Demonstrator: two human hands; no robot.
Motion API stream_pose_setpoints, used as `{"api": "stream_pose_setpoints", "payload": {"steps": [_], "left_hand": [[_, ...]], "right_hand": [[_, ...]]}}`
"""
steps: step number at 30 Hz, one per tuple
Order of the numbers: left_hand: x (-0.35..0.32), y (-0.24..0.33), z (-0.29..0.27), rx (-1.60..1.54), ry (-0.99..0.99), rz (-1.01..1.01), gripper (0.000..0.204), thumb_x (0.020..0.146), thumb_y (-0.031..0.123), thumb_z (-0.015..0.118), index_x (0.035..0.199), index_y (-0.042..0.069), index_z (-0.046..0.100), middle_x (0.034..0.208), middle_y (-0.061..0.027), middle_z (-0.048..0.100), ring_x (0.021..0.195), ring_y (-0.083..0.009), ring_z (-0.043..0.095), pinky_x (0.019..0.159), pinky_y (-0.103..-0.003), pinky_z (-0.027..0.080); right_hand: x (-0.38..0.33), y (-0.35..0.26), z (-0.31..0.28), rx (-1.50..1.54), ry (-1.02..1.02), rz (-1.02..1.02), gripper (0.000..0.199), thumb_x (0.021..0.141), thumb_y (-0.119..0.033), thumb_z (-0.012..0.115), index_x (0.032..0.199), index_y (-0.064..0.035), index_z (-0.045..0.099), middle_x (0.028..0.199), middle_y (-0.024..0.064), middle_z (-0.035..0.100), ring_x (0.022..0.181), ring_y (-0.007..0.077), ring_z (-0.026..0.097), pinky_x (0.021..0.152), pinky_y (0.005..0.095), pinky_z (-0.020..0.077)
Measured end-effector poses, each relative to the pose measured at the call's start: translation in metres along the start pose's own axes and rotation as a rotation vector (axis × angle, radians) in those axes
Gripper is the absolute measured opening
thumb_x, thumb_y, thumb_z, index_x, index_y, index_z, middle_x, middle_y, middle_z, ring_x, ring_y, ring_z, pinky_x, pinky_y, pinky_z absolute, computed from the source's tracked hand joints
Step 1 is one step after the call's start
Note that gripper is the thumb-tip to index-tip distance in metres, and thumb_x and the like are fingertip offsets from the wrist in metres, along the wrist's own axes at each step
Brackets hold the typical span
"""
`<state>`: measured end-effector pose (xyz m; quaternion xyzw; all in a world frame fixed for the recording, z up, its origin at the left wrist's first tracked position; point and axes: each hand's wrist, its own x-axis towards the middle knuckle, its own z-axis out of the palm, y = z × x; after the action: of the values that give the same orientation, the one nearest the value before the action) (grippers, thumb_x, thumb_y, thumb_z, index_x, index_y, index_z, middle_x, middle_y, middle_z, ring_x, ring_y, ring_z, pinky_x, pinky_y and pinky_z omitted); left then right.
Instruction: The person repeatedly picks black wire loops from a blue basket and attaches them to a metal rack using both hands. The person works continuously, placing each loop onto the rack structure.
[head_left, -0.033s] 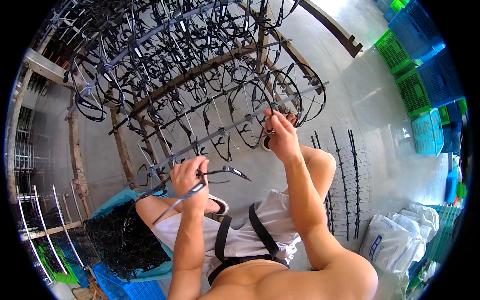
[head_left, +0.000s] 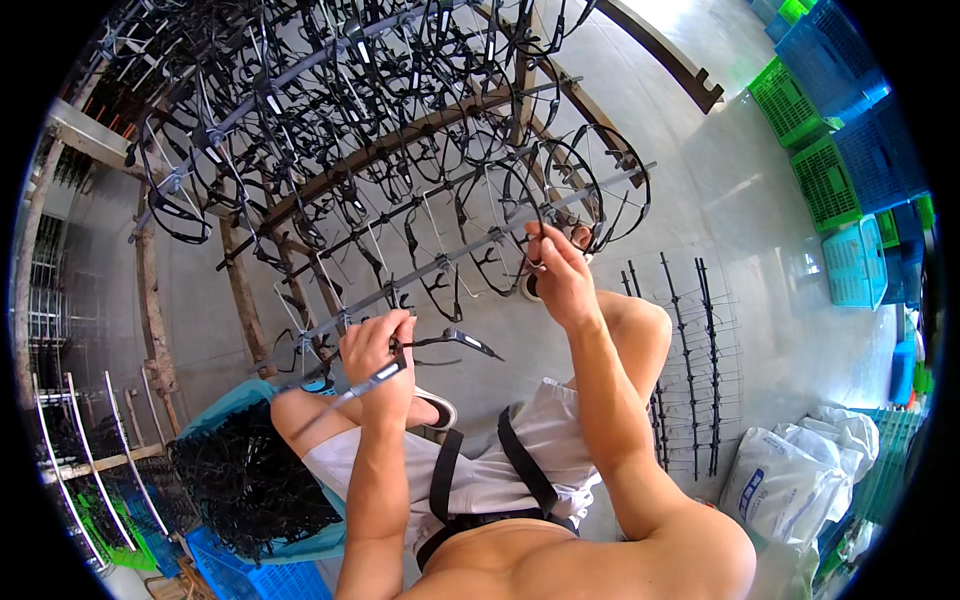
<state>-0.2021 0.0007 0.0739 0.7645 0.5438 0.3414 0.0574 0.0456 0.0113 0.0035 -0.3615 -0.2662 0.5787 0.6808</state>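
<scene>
Sitting over the work, the person keeps both hands on a long grey rod (head_left: 440,265) that runs slantwise from lower left to upper right, with black plastic eyeglass frame parts (head_left: 500,215) clipped along it. Left hand (head_left: 375,350) is closed around the lower end of the rod, fingers wrapped, with a loose black temple piece (head_left: 455,342) sticking out to the right of the fist; whether it is pinched in the same grip cannot be told. Right hand (head_left: 560,270) is raised to the upper part of the rod, fingertips pinched on a small black part hanging there. Judgement: the rod looks thin and light but long, likely to sag or swing if held at one end only, so a two-point hold suits it; the clipped parts look light, stiff and brittle at their thin bridges, best taken at the thicker rim. Behind stands a wooden rack (head_left: 420,135) loaded with more filled rods. A heap of black parts fills a blue basket (head_left: 235,405) at lower left; stacked crates (head_left: 850,160) and white sacks (head_left: 790,480) sit on the floor to the right.
</scene>
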Motion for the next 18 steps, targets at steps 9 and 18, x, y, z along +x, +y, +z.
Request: {"api": "stream_pose_setpoints", "payload": {"steps": [9, 18], "left_hand": [[-0.003, -0.002, 0.008, -0.010, 0.050, 0.045, 0.012, 0.076, 0.011, 0.072, 0.085, 0.012, 0.064, 0.073, -0.0020, 0.060, 0.068, -0.0230, 0.053, 0.065, -0.035, 0.041], [-0.004, -0.008, 0.008, -0.062, 0.046, 0.014, 0.012, 0.076, 0.012, 0.072, 0.085, 0.010, 0.064, 0.074, -0.0032, 0.061, 0.067, -0.0242, 0.054, 0.066, -0.035, 0.042]], "right_hand": [[-0.010, 0.016, 0.004, 0.054, 0.131, -0.157, 0.029, 0.090, -0.007, 0.059, 0.117, 0.0022, 0.056, 0.093, 0.0030, 0.061, 0.081, 0.0099, 0.053, 0.071, 0.0237, 0.0422], [-0.008, 0.013, 0.022, 0.160, 0.319, -0.158, 0.026, 0.086, -0.005, 0.063, 0.110, 0.0047, 0.060, 0.087, 0.0035, 0.060, 0.076, 0.0110, 0.054, 0.065, 0.0235, 0.0432]]}}
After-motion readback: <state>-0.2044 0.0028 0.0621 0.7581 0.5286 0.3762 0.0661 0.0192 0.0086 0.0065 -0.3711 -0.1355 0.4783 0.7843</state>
